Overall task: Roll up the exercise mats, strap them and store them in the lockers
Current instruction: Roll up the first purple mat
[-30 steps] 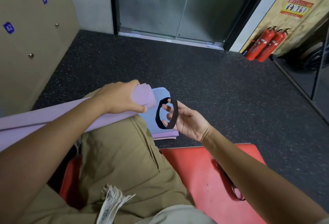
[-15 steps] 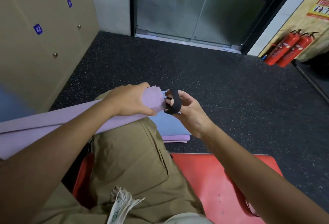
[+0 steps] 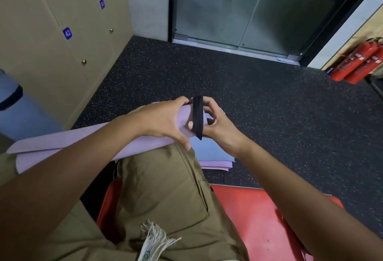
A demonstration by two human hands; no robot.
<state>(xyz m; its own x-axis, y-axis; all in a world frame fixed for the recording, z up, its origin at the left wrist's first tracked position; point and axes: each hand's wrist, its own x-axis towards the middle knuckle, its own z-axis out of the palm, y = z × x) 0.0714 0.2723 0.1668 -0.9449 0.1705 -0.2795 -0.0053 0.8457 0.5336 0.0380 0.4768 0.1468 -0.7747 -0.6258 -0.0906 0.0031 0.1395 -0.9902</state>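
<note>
Two hands meet at the middle of the frame over a rolled lilac mat (image 3: pixel 87 146), which runs from the left edge across the person's khaki-clad thigh (image 3: pixel 165 188) to its right end at centre. The left hand (image 3: pixel 165 119) wraps over that end, fingers curled around the roll and thumb underneath. A black strap (image 3: pixel 198 116) loops round the very tip of the roll, just beside the left fingertips. The right hand (image 3: pixel 217 126) pinches the strap, its fingers bent against the band on the far side and the thumb tucked near the roll's end. Below the hands, flat mats (image 3: pixel 213 157) lie stacked on the dark speckled floor (image 3: pixel 269 105), a blue one on top and lilac ones under it. A red bench (image 3: pixel 259 219) fills the lower right. Beige lockers (image 3: pixel 51 22) with numbered blue tags stand at upper left, a glass door (image 3: pixel 238 8) at top centre, and red fire extinguishers (image 3: pixel 356 61) at the right edge.
</note>
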